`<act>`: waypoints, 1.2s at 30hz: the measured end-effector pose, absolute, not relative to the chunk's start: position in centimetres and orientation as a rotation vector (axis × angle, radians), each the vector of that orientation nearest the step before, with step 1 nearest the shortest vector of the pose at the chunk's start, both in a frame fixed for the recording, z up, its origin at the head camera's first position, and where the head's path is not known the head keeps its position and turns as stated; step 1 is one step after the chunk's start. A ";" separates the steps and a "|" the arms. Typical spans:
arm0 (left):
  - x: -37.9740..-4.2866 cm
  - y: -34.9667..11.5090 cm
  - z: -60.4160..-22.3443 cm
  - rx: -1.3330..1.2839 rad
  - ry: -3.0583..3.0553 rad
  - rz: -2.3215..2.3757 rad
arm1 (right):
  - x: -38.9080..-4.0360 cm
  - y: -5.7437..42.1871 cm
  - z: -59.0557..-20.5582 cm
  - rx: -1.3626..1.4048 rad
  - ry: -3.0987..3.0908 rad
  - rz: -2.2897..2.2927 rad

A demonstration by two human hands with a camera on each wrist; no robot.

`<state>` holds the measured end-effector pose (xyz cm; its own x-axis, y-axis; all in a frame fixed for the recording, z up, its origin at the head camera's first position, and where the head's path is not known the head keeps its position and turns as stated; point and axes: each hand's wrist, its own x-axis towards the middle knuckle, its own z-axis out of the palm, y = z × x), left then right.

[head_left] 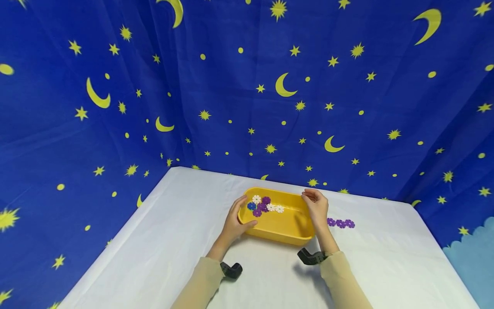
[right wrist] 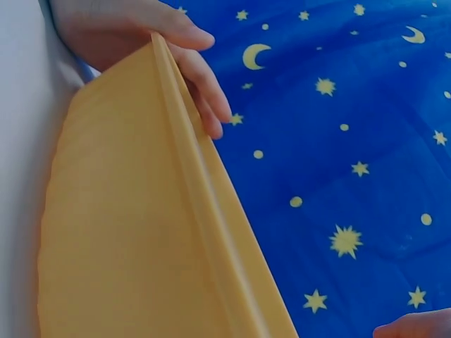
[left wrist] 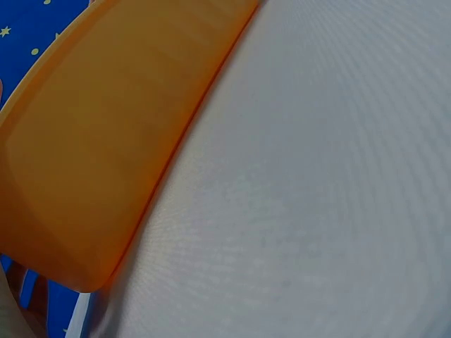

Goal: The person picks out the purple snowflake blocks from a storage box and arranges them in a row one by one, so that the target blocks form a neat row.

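Note:
A yellow plastic bin [head_left: 281,234] lies between both hands on the white table. My left hand [head_left: 231,223] grips its left end, thumb over the near rim and fingers along the side. At the right end my right hand [head_left: 317,209] holds the rim, its fingers bent near the far corner. Inside the bin, toward the left, are several snowflake-shaped plastic discs: white discs [head_left: 256,199], purple discs [head_left: 257,213] and a blue disc [head_left: 251,206]. The left wrist view shows the bin's orange-looking wall [left wrist: 106,141]; the right wrist view shows the bin's long side [right wrist: 134,211].
A row of three joined purple discs [head_left: 340,223] lies on the white-covered table [head_left: 386,257], right of the right hand. Behind and beside the table hangs a blue cloth [head_left: 231,86] with yellow moons and stars. Black wrist mounts [head_left: 310,257] stick out below the hands.

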<state>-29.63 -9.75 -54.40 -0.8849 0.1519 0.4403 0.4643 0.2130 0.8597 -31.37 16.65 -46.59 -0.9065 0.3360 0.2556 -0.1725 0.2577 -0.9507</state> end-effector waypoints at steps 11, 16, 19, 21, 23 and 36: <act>-29.7 -9.7 -54.6 -0.602 -2.206 -1.741 | -32.3 14.3 -47.2 -0.016 -2.211 1.656; -29.7 -9.6 -54.6 -0.598 -2.209 -1.736 | -32.4 13.7 -47.6 -0.014 -2.289 1.630; -29.7 -9.7 -54.6 -0.593 -2.220 -1.725 | -32.6 13.2 -47.7 -0.013 -2.326 1.610; -29.8 -9.8 -54.6 -0.591 -2.225 -1.720 | -32.7 12.9 -47.8 0.013 -2.347 1.592; -29.9 -9.8 -54.5 -0.592 -2.222 -1.717 | -32.9 12.4 -47.7 0.064 -2.348 1.591; -28.2 -9.5 -52.0 -0.626 -2.184 -1.664 | -33.2 9.3 -48.7 0.270 -2.377 1.588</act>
<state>-28.19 -9.47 -52.04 -0.8514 0.1470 0.5034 0.5244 0.2238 0.8215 -33.23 9.29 -48.68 -0.9465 -0.0052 0.3228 -0.3002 0.3819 -0.8741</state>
